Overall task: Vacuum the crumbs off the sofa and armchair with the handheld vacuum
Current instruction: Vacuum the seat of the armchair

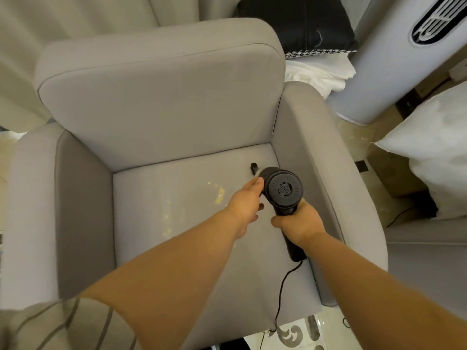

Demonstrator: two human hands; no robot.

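Handheld vacuum (pixel 283 190) sits low over the back right corner of the armchair (pixel 161 102) seat, its nozzle (pixel 253 167) just above the cushion; the right hand (pixel 299 221) has its fingers wrapped tight round the handle, while the left hand (pixel 246 203) rests its fingertips against the side of the body, closed round nothing. Crumbs (pixel 219 194) lie scattered yellow over mid-seat, left of the nozzle, still to be lifted. Risk, as I judge it: the cord (pixel 285 286) trails over the front edge and may snag mid-sweep, or a fast pass may scatter crumbs into the arm seam.
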